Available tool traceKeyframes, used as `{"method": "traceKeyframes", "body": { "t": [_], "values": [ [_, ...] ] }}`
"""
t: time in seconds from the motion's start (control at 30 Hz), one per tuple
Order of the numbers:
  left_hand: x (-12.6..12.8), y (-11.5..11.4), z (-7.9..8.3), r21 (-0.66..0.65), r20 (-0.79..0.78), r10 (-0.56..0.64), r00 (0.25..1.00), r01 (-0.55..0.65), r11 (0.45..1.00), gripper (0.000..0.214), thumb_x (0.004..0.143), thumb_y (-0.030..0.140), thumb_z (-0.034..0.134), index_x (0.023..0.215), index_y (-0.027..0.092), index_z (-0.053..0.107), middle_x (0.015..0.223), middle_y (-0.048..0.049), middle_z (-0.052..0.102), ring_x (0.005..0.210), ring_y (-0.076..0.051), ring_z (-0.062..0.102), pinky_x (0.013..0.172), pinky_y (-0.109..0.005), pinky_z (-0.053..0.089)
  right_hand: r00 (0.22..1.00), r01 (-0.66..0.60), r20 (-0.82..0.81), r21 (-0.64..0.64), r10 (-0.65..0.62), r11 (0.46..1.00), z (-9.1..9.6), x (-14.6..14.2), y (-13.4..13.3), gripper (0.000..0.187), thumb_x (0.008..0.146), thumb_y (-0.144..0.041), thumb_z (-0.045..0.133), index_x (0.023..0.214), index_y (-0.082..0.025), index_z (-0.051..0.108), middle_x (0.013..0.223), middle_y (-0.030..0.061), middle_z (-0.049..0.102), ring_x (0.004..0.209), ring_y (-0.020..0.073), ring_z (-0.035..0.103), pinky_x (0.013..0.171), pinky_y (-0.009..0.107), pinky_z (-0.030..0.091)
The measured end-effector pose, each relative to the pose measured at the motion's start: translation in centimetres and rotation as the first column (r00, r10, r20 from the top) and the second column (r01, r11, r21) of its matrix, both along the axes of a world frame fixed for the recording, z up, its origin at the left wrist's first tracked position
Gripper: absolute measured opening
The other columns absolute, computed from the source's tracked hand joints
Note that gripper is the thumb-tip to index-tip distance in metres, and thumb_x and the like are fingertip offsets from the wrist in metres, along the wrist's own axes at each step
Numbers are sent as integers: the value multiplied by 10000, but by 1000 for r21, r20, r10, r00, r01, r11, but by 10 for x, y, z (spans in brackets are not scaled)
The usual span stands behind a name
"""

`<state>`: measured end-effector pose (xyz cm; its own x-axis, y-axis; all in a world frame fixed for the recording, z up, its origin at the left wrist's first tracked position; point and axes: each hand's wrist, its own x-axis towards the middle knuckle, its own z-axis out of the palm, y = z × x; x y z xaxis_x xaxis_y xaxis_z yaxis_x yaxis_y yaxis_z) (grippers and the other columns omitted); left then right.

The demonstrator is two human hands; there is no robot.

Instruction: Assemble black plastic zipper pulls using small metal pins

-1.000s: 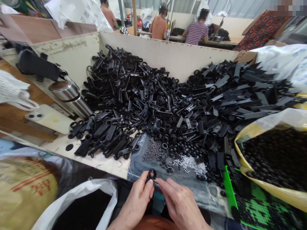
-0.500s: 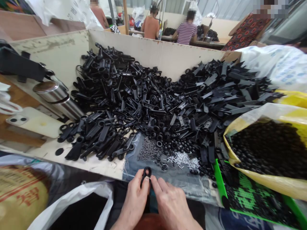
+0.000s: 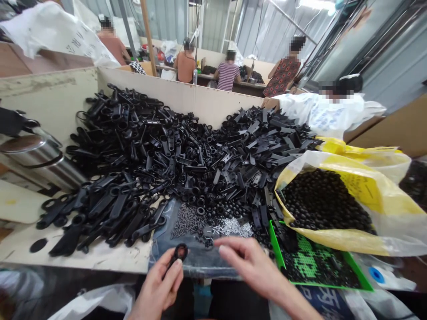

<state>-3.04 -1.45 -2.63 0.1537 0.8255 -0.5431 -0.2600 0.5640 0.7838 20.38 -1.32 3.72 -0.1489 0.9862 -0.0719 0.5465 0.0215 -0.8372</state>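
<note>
My left hand is closed on a black plastic part with a ring-shaped end, held above the front edge of the table. The ring points up and away from me; the rest of the part is mostly hidden by my fingers. Over the dark mat, my right hand stretches its fingers leftward, and no object shows in it. Just beyond its fingertips lie small silver pins, with a heap of small dark screws to their left.
Black ringed parts and flat black pieces are piled behind. At right stand a yellow-white bag of black beads and a green tray. A steel flask leans at left. Several people sit or stand beyond the partition.
My hands have come apart. The right hand has moved away from the black part toward the silver pins, while the left keeps the part and has shifted left. The camera view has turned right and up.
</note>
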Motion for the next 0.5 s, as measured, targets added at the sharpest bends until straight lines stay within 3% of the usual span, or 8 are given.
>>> {"method": "traceKeyframes", "body": {
  "t": [0.07, 0.13, 0.23, 0.33, 0.43, 0.5],
  "values": [
    [-5, 6, 6, -28, 12, 29, 1000, -29, 999, 695, 646, 589, 872, 1165, 197, 627, 509, 125, 405, 379, -7, 212, 394, -143, 127, 995, 92, 22, 76, -94, 993, 6, 22, 30, 379, 1006, -416, 495, 1065, -181, 787, 904, 47, 802, 765, 207, 729, 662, 287, 567],
    [-4, 11, 10, -54, 41, -1, 999, 3, 999, 675, 646, 590, 872, 1130, 186, 631, 500, 129, 401, 370, 7, 179, 396, -141, 113, 970, 149, 168, 151, -174, 977, 6, 40, 65, 429, 1029, -396, 419, 1099, -150, 764, 726, 24, 746, 603, 166, 659, 536, 245, 493],
    [7, 16, 22, -26, 68, -42, 997, 44, 999, 639, 695, 604, 842, 1129, 192, 618, 544, 110, 472, 370, 15, 209, 408, -141, 150, 931, 180, 275, 226, -240, 957, 2, 55, 113, 335, 1003, -289, 454, 1107, -153, 742, 821, 36, 743, 712, 167, 670, 637, 255, 499],
    [21, 25, 51, 39, 138, -84, 987, 80, 996, 625, 714, 612, 823, 1154, 215, 625, 636, 65, 566, 379, -9, 329, 413, -163, 222, 897, 150, 367, 273, -247, 950, -2, 52, 144, 189, 935, -228, 606, 1067, -192, 737, 947, 39, 732, 885, 185, 677, 778, 273, 490],
    [23, 30, 87, -7, 260, -85, 962, 90, 996, 607, 690, 591, 838, 1153, 234, 676, 709, 12, 620, 428, -59, 443, 433, -206, 292, 865, 82, 460, 270, -203, 959, -4, 43, 157, 166, 869, -174, 720, 1024, -230, 737, 955, 19, 711, 897, 189, 672, 761, 262, 461],
    [12, 25, 101, -15, 271, -59, 961, 65, 998, 617, 677, 537, 853, 1211, 278, 686, 740, -17, 650, 445, -92, 475, 461, -249, 348, 846, 62, 498, 260, -189, 964, -5, 40, 158, 150, 862, -153, 733, 985, -239, 740, 954, 17, 704, 884, 190, 673, 727, 256, 445]
  ]
}}
